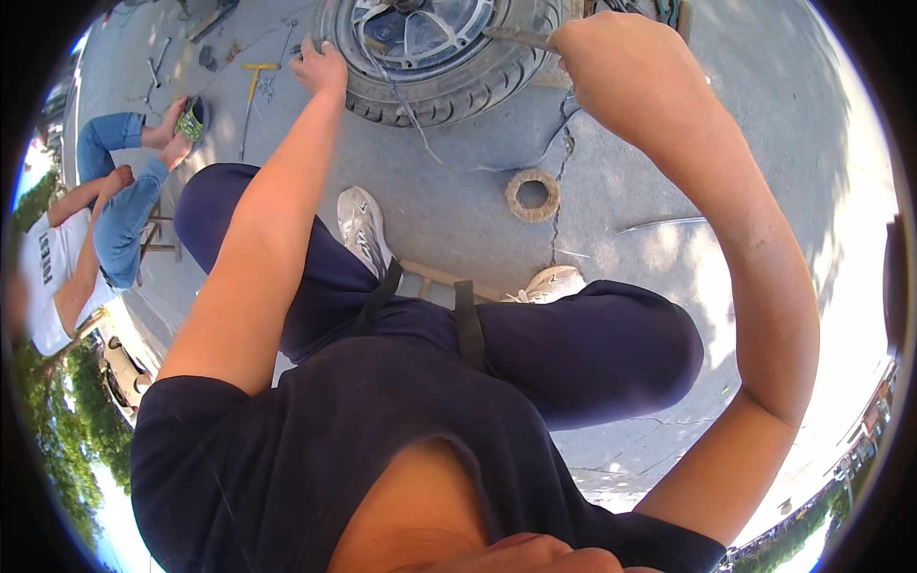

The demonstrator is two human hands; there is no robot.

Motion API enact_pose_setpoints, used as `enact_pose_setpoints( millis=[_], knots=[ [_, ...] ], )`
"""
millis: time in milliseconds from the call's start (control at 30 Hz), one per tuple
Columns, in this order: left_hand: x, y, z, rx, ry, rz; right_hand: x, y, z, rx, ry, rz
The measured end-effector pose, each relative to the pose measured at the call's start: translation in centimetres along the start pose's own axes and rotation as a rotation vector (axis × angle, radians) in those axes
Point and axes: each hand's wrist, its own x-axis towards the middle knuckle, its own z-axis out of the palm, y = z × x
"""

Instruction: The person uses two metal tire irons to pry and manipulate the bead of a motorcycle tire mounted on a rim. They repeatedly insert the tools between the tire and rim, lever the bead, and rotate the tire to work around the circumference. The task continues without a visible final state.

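A wheel with a black treaded tire (435, 100) and a grey spoked rim (449, 38) lies at the top of the view, its far part cut off. My right hand (630, 76) is closed around a flat metal tire lever (521, 36), whose tip reaches the rim's right edge. At the tire's left side is my left hand (320, 69), its fingers apart and nothing visible in them. Whether it touches the tire I cannot tell. From the hub a thin grey cable (406, 105) runs over the tire and onto the ground.
A brown tape roll (533, 195) lies between my feet and the wheel. A thin metal rod (659, 224) is to the right. Left of the wheel are a yellow T-handle wrench (252, 91) and a small wrench (158, 62). Another person (124, 210) sits at the left.
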Motion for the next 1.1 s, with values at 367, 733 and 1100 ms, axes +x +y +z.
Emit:
enact_pose_setpoints(
  millis=[367, 733, 1100],
  knots=[
    [14.9, 1.0, 4.1, 0.145, -0.316, 0.395, 0.1, -0.7, 0.5, 0.045, 0.022, 0.059],
    [14.2, 3.0, 3.6, 0.105, -0.355, 0.359, -1.3, -0.6, 0.1, 0.022, 0.043, 0.111],
    [14.3, 2.8, 4.1, 0.061, -0.316, 0.453, -2.2, 0.1, 0.5, 0.078, -0.024, 0.096]
  ],
)
